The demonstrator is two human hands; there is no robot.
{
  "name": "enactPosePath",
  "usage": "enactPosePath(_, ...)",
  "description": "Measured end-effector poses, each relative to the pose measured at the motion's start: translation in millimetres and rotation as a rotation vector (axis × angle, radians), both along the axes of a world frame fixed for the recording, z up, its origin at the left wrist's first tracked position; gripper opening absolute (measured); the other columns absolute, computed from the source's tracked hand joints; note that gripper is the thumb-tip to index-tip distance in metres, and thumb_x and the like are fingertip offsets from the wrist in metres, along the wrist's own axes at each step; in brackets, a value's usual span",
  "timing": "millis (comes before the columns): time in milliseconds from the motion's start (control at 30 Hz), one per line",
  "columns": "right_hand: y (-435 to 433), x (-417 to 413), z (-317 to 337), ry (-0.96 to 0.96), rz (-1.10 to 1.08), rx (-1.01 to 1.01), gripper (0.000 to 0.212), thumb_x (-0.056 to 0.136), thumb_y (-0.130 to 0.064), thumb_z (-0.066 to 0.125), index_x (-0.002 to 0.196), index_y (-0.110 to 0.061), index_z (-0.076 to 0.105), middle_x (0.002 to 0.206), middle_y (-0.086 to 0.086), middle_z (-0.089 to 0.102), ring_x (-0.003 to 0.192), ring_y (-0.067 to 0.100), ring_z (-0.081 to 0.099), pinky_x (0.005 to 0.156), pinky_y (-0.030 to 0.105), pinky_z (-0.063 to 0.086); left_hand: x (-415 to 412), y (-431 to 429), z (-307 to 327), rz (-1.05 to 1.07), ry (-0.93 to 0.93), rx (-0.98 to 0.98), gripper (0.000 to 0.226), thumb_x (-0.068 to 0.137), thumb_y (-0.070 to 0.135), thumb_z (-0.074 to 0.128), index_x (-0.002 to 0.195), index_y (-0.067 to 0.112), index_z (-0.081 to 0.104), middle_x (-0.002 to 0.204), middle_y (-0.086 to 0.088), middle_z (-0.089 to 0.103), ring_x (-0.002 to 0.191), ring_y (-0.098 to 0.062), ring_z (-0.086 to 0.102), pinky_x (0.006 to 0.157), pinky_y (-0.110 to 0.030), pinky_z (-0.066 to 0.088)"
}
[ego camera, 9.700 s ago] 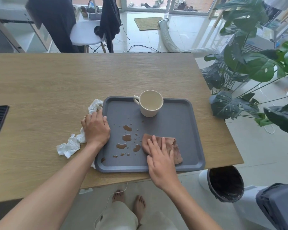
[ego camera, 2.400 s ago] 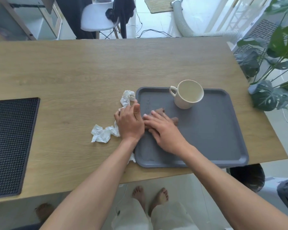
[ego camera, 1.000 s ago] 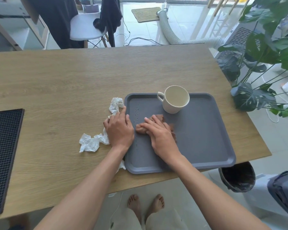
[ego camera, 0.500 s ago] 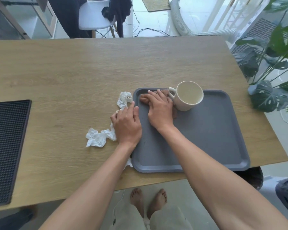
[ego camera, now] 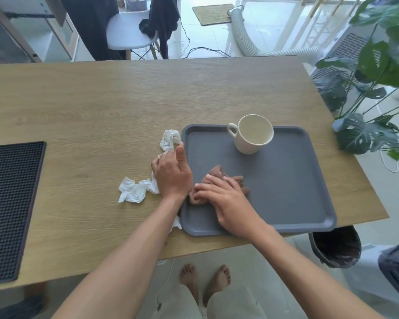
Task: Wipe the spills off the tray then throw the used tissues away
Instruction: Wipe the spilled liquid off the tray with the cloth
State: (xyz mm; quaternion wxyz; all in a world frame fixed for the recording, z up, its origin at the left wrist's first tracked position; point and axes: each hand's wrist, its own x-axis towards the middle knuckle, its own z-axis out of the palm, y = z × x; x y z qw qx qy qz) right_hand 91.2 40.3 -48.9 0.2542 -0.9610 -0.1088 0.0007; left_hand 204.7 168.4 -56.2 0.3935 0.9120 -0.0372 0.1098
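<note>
A grey tray [ego camera: 286, 180] lies on the wooden table near its front right corner, and its surface shows no brown drops. My right hand [ego camera: 224, 196] presses flat on a brown, soaked tissue [ego camera: 215, 171] in the tray's left half. My left hand [ego camera: 172, 176] rests on crumpled white tissues [ego camera: 133, 192] against the tray's left rim, thumb pointing away from me. A cream cup [ego camera: 251, 137] stands upright at the tray's far edge.
A black-lined bin [ego camera: 334, 247] stands on the floor under the table's front right corner. A black ribbed mat [ego camera: 9, 203] covers the table's left end. A leafy plant [ego camera: 364, 134] crowds the right side. My bare feet [ego camera: 205, 279] show below the table edge.
My right hand has slid the brown tissue from the tray's far left corner beside the cup back toward me. The brown drops seen earlier are gone. My left hand has stayed put.
</note>
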Motion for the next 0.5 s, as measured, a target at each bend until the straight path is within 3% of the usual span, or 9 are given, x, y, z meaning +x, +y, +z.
enactPosePath(133,-13.1,-28.1,4.9,0.06,0.134,-0.006,0.048,0.08,0.0,0.052,0.112,-0.033,0.063,0.135,-0.021,0.052,0.138,0.007,0.031,0.111,0.039,0.022,1.6,-1.7,-1.6,-0.003,0.026,0.045,0.059,0.1,0.045,0.018,0.085,0.015,0.066,0.076,-0.003,0.065,0.08,-0.026,0.06,0.092,-0.037,0.031)
enactPosePath(267,-42.3,-51.5,14.7,0.106,0.152,-0.034,0.053,0.078,0.004,0.051,0.113,-0.035,0.062,0.137,-0.021,0.05,0.138,0.002,0.027,0.113,0.027,0.013,3.1,0.6,-9.6,-0.03,0.042,0.151,0.041,0.095,0.034,0.035,0.119,0.019,0.065,0.088,-0.004,0.066,0.09,-0.025,0.059,0.094,-0.039,0.03)
enactPosePath(500,-89.4,-85.3,16.2,0.104,-0.053,0.001,0.06,0.077,0.015,0.056,0.115,-0.03,0.065,0.138,-0.019,0.048,0.14,0.006,0.027,0.115,0.032,0.018,2.3,0.7,-10.1,-0.038,0.042,0.195,0.037,0.091,0.026,0.045,0.124,0.019,0.061,0.095,-0.005,0.067,0.094,-0.026,0.057,0.096,-0.039,0.029)
